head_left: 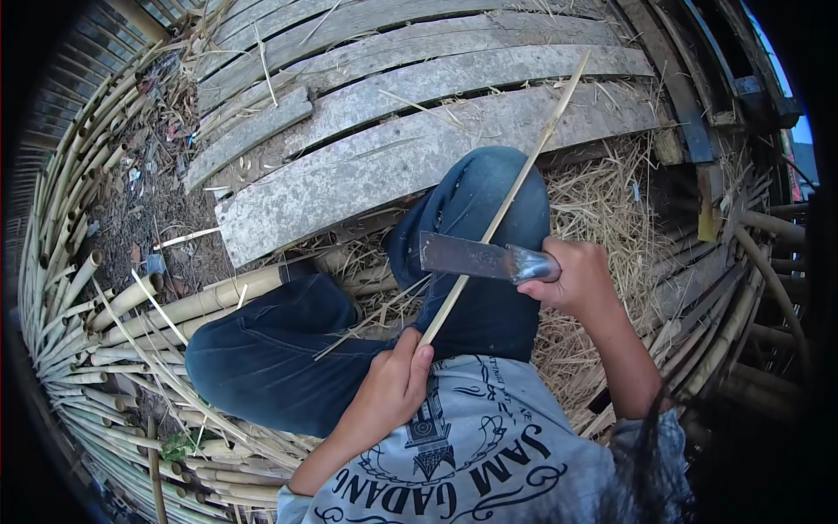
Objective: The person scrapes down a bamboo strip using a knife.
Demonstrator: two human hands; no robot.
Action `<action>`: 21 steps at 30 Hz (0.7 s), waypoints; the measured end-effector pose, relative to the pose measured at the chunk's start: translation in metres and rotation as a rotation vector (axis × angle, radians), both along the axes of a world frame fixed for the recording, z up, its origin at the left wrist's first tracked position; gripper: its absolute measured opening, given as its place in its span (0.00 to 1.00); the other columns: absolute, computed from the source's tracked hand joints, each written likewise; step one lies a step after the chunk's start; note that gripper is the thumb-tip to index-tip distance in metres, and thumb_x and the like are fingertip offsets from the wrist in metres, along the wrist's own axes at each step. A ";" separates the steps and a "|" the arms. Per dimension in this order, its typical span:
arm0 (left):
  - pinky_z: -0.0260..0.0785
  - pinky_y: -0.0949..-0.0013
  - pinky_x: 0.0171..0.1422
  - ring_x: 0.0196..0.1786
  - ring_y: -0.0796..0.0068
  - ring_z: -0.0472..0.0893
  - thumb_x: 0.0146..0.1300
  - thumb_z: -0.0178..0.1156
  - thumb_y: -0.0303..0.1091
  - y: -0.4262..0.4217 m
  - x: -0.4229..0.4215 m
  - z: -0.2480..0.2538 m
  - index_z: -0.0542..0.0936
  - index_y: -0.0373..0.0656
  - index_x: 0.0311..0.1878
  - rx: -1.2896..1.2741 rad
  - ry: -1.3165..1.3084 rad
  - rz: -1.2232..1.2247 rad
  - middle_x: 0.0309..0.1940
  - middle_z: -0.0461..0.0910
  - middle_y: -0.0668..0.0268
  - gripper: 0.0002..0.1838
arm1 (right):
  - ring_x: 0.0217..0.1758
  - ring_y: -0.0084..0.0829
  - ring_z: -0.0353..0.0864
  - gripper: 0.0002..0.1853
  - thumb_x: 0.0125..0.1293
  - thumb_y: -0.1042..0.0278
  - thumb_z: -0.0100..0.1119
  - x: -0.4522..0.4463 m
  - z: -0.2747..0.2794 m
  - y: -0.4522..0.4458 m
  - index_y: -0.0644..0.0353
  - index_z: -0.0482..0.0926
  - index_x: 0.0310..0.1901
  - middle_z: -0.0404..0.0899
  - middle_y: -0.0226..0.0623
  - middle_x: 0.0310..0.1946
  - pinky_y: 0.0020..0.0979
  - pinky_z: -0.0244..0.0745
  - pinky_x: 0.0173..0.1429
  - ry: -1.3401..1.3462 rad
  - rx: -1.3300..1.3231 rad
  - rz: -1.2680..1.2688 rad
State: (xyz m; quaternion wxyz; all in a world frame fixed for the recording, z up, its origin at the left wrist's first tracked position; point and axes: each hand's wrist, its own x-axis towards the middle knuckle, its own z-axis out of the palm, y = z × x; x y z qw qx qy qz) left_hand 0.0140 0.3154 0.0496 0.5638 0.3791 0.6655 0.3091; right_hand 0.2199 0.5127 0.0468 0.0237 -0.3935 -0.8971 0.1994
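1. Pinching the near end of a thin bamboo strip (507,200), the left hand (390,384) has its thumb and fingers pressed together.
2. The right hand (572,278) has its fingers closed around the handle of a knife (476,258), whose blade lies across the strip.
3. From there, the strip slants to the far right, over the right leg (471,185) and the wooden boards (384,162).
4. It seems light, springy and perhaps splintery; the near end, away from the blade, looks safest for holding.
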 end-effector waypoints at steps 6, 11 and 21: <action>0.62 0.49 0.28 0.24 0.36 0.72 0.74 0.46 0.35 0.000 0.004 -0.004 0.66 0.35 0.38 0.066 -0.004 0.020 0.17 0.70 0.44 0.12 | 0.19 0.43 0.79 0.41 0.45 0.17 0.56 0.006 -0.008 0.014 0.59 0.73 0.19 0.74 0.41 0.14 0.39 0.71 0.24 0.046 0.058 -0.036; 0.62 0.49 0.27 0.24 0.36 0.72 0.74 0.46 0.34 -0.005 0.006 -0.003 0.66 0.34 0.37 0.056 -0.023 0.034 0.17 0.69 0.43 0.12 | 0.23 0.47 0.79 0.39 0.52 0.22 0.54 0.009 -0.002 0.035 0.62 0.74 0.21 0.74 0.44 0.15 0.41 0.72 0.29 0.024 0.067 -0.176; 0.60 0.54 0.28 0.22 0.40 0.69 0.75 0.45 0.34 -0.016 0.005 -0.005 0.66 0.35 0.38 -0.062 -0.141 0.078 0.17 0.66 0.46 0.11 | 0.20 0.37 0.72 0.35 0.68 0.35 0.45 0.089 -0.005 0.085 0.66 0.72 0.22 0.65 0.41 0.12 0.39 0.64 0.28 0.099 0.101 -0.731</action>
